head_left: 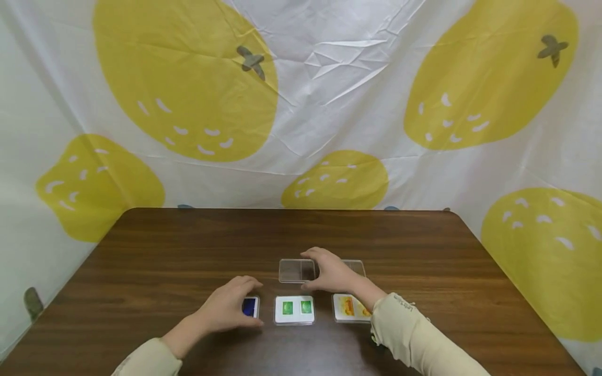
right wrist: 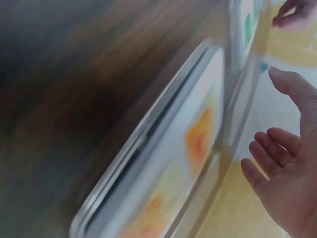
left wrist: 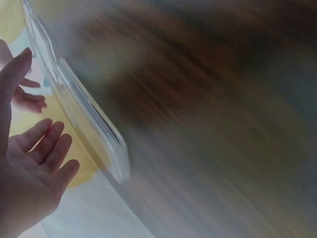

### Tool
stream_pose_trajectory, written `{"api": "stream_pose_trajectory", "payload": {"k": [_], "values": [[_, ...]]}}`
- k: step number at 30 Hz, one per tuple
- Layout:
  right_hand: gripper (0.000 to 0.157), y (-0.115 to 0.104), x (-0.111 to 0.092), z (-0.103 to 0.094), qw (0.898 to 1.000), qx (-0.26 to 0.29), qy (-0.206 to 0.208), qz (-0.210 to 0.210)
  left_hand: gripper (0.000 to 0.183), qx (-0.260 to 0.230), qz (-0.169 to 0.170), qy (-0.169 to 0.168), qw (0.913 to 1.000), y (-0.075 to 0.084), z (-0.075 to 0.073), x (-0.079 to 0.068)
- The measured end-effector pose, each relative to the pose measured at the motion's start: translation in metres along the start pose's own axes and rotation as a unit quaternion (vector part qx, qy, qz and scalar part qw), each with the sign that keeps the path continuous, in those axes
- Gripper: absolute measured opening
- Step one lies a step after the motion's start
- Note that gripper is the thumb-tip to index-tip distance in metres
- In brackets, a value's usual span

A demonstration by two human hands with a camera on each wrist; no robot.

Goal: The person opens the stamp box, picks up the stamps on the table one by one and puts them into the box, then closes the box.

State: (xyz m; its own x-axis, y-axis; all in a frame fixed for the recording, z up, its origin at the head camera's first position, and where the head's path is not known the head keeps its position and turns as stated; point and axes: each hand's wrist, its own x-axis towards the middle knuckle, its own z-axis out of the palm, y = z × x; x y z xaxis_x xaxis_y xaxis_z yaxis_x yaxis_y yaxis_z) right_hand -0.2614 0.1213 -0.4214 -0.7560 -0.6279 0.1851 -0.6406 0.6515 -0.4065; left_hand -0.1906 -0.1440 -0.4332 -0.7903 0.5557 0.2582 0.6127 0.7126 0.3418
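Observation:
My left hand [head_left: 228,308] hovers at a case with a dark blue card [head_left: 250,307], hiding most of it. In the left wrist view its fingers [left wrist: 48,141] are spread and hold nothing. To its right lies a case with a white card bearing two green pictures [head_left: 294,309]. My right hand [head_left: 331,272] is over two shallow clear plastic trays, the left one [head_left: 290,271] more exposed than the right one [head_left: 356,266]. Nothing is in its fingers [right wrist: 265,156] in the right wrist view. Below that forearm is a case with orange and yellow pictures [head_left: 347,305], partly covered by the sleeve.
All the cases lie flat on a dark brown wooden table [head_left: 188,245], the clear trays behind the picture cases. A white cloth with yellow fruit prints [head_left: 301,104] hangs behind the table's back edge and along its sides.

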Motion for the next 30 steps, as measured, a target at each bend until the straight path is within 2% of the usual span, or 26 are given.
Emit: {"api": "stream_pose_trajectory", "payload": {"k": [5, 11, 16, 22, 26, 30], "values": [[0.069, 0.017, -0.001, 0.001, 0.999, 0.000, -0.013, 0.030, 0.062, 0.005, 0.004, -0.017, 0.9998, 0.006, 0.007, 0.010], [0.071, 0.024, 0.003, 0.004, 0.999, -0.012, -0.030, 0.025, 0.067, -0.004, -0.010, -0.052, 0.9986, 0.011, 0.014, 0.017], [0.069, 0.022, 0.009, 0.005, 0.999, -0.031, -0.039, 0.017, 0.068, 0.015, -0.010, -0.067, 0.9976, 0.015, 0.017, 0.020], [0.059, 0.017, 0.010, 0.004, 0.999, -0.039, -0.026, 0.010, 0.065, 0.016, -0.015, -0.070, 0.9973, 0.016, 0.018, 0.022], [0.054, 0.014, 0.001, 0.004, 1.000, -0.024, -0.007, 0.006, 0.061, 0.010, -0.017, -0.066, 0.9976, 0.015, 0.019, 0.021], [0.050, 0.004, -0.013, 0.003, 1.000, 0.014, -0.012, -0.003, 0.057, 0.002, -0.021, -0.062, 0.9979, 0.016, 0.019, 0.019]]}}
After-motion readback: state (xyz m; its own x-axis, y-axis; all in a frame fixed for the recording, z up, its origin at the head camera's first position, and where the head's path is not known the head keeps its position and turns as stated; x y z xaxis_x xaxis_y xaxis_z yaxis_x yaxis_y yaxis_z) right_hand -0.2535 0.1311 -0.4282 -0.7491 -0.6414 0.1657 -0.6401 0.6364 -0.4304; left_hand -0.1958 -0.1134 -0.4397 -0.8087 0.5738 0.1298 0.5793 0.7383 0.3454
